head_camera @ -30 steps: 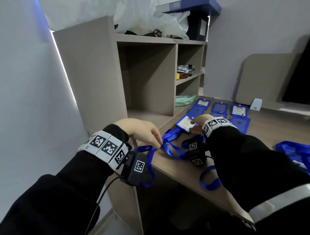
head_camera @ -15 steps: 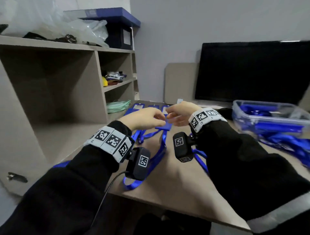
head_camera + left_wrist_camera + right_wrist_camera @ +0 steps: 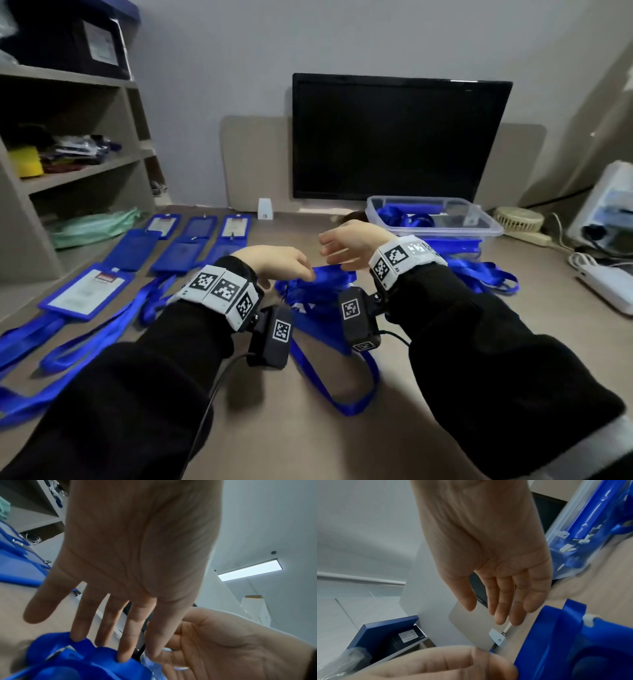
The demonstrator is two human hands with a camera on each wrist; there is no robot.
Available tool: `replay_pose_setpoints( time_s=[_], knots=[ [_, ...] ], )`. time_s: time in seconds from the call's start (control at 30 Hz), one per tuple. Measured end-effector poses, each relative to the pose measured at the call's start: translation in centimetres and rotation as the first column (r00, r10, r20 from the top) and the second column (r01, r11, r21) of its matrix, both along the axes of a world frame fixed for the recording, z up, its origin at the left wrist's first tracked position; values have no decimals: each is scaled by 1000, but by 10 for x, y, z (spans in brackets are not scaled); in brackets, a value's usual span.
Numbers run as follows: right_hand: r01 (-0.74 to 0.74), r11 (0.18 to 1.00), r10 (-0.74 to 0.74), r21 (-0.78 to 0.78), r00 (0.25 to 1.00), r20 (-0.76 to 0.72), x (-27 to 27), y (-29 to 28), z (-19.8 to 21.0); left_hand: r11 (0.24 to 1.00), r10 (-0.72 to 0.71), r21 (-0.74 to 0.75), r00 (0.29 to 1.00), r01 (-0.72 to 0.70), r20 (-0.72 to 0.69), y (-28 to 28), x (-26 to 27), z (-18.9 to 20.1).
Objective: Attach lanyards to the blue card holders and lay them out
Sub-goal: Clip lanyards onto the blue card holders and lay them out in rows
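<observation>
Head view: from above and behind both forearms, facing forward and down across the desk (image 3: 308, 445) toward the monitor (image 3: 400, 137) at the back wall.

Left wrist view: very close under the left hand (image 3: 137, 547), facing along the fingers (image 3: 125, 635), tilted up to the ceiling light (image 3: 250, 570).

Right wrist view: equally close under the right hand (image 3: 484, 540), facing along it.

Shared by all three: the blue lanyard (image 3: 329, 274) (image 3: 77, 662) (image 3: 573, 642) between the hands.

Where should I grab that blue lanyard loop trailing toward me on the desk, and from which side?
Pinch the lanyard loop at its near bend, coming from above. The strap lies flat and bare there, while further up it runs beneath both wrist cameras into the blue bundle.
</observation>
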State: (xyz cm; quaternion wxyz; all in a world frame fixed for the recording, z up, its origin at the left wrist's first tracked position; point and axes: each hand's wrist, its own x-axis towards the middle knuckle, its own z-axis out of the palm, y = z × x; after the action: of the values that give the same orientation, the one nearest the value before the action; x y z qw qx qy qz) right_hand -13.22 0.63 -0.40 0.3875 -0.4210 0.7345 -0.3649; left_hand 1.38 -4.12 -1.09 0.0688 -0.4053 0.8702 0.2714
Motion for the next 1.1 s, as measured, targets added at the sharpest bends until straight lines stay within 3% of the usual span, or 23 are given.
replay_pose_setpoints(
  time_s=[0.13, 0.37, 0.53, 0.77, 0.9, 1.1],
  knots=[
    [-16, 1000, 16, 6, 999, -45, -14, -7, -10, 996, 5, 86, 1000, -4, -15, -20, -13, -8],
    [-78, 994, 86, 73, 990, -111, -26, -11, -26, 1000, 17, 15, 998, -16, -54, -45, -24, -22],
    [-82, 995, 84, 57, 996, -38, -31, -19, -36, 997, 68, 45, 989, -62, -134, -51, -23, -18],
    [110, 978, -111, -175, 994, 4, -31, -21, -38, 997, -76, -29, 994, 73, -79, -40, -35, -17],
    [177, 944, -160, -280, 984, 82, -37, -15, -24, 995, -97, -25, 981, 94, -166, -36, -38, -14],
    [211, 870, -164, -445, 976, 143, -37, -12, -8, 968, -161, -237, 928, 82, -335, -19, -47, -14]
  ],
)
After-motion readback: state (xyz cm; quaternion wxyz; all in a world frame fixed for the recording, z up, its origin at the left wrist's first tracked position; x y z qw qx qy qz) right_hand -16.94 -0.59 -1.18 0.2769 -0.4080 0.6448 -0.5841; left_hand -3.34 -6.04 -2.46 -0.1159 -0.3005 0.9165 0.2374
